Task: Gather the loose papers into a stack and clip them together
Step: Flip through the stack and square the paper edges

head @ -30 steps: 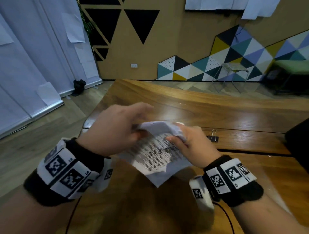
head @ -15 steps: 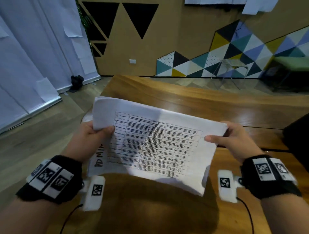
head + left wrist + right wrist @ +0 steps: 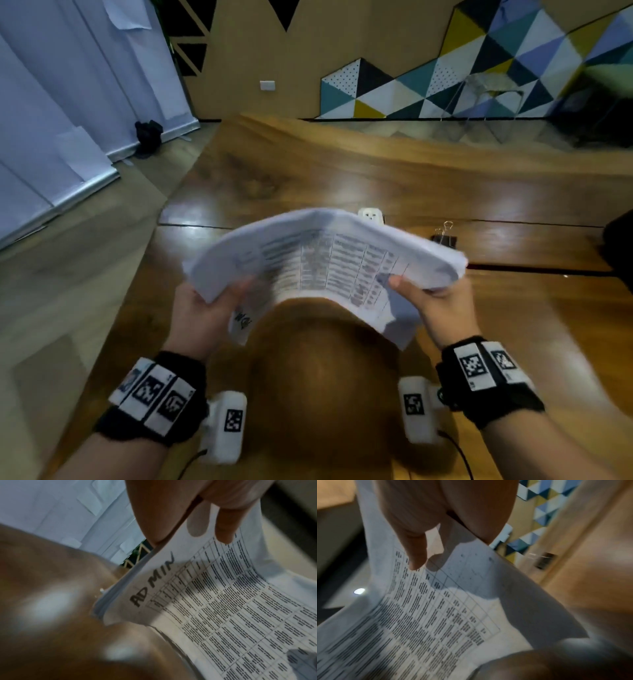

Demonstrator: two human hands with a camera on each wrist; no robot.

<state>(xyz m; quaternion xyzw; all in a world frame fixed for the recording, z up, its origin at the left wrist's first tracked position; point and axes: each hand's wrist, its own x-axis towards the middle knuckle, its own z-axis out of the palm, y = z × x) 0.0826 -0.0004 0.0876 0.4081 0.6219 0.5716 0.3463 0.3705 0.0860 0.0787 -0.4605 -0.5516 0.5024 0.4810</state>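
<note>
White papers arch above the tabletop, my left hand and right hand each pinching an end. Uneven edges could slip if either grip loosens. Far right lies the binder clip, beside a wall-type socket; nothing blocks it.

A stack of papers arches above the tabletop, held at its left end by the left hand and at its right end by the right hand. Behind the stack's right end, a binder clip rests on the tabletop, with a power socket to its left.
</note>
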